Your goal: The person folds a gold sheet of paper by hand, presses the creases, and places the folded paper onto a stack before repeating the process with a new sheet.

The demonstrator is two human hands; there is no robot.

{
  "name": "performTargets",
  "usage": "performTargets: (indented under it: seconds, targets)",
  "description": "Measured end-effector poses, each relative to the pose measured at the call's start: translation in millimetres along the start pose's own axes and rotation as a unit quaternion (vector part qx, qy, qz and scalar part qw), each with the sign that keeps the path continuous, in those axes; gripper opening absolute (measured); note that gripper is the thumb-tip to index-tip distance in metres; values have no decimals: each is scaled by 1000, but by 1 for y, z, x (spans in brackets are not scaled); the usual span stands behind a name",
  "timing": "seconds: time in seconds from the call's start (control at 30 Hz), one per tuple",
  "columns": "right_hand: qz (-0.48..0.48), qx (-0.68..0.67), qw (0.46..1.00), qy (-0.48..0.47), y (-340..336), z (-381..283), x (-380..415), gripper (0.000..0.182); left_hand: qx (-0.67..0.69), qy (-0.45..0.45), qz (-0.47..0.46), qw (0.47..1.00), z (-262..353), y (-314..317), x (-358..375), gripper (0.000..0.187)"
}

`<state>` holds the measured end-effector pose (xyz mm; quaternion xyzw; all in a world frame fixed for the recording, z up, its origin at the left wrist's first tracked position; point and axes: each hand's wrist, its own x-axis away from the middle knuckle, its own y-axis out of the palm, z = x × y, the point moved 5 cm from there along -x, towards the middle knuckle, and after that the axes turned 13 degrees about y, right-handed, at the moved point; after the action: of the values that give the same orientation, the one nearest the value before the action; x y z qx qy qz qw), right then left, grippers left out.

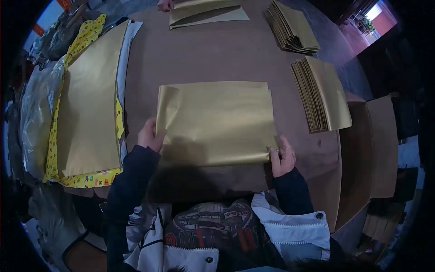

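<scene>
A folded gold paper sheet (215, 122) lies on the brown table in front of me. My left hand (151, 135) grips its left edge, thumb on top and fingers at the side. At the lower right corner, my right hand (282, 157) pinches the same sheet between thumb and fingers. To the left rests a stack of large flat gold sheets (93, 104) on yellow patterned wrapping (86, 179). Two bundles of folded gold paper stand at the right, a nearer one (324, 93) and a farther one (292, 27).
Across the brown table (199, 54), a co-worker's hand (166, 5) is beside another folded gold sheet (204, 11). An open cardboard box (383, 145) stands off the right edge. Clear plastic (38, 122) bulges at the left edge.
</scene>
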<state>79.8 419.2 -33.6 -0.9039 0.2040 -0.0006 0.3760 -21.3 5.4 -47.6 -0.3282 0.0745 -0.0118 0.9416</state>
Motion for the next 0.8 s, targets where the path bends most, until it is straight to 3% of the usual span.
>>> performTargets:
  seconds: [0.1,0.23,0.37,0.5,0.57,0.6,0.67,0.73,0.8]
  targets:
    - [-57,51,997,-33,5,-4,-5,28,-70,-13,-19,997,21,-6,-6,42]
    - [-62,71,994,-60,4,-16,-10,22,-141,-37,-49,988,29,-11,-8,53]
    - [-53,99,992,-64,4,-22,-16,19,-125,7,-52,991,25,-11,-17,56]
    - [-77,130,988,-42,6,-23,-20,24,-140,49,-48,988,14,-10,-48,54]
    - [-83,142,986,-41,7,-22,-21,24,-170,20,-83,982,17,-8,-71,53]
    - [-86,153,984,-40,9,-21,-22,25,-167,86,-38,981,5,-5,-82,48]
    - [-103,148,983,-30,10,-18,-24,25,-123,106,-13,987,9,-2,-99,42]
    - [-130,141,982,-4,12,-12,-26,25,-126,82,-1,989,0,-3,-114,38]
    - [-109,111,988,-19,11,-12,-23,23,-147,4,-12,989,-5,-2,-122,40]
